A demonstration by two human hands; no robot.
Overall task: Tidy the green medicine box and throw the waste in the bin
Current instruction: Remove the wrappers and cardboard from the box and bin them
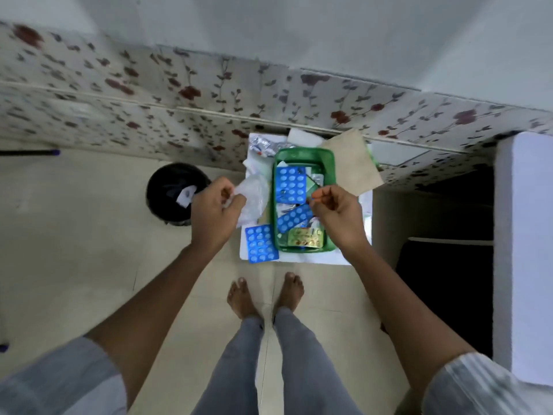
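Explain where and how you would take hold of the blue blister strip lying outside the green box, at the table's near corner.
Pinch the blue blister strip by its near short edge, coming from the person's side. It lies flat, and that edge seems to overhang the white table, so fingers can probably slip under it there.

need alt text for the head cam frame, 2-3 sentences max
Seen from above, a standing person's left hand grips a crumpled clear plastic wrapper while the right hand, closed, hovers over a green medicine box full of blue blister packs. Another blue pack lies beside the box, and a black bin stands on the floor to the left.
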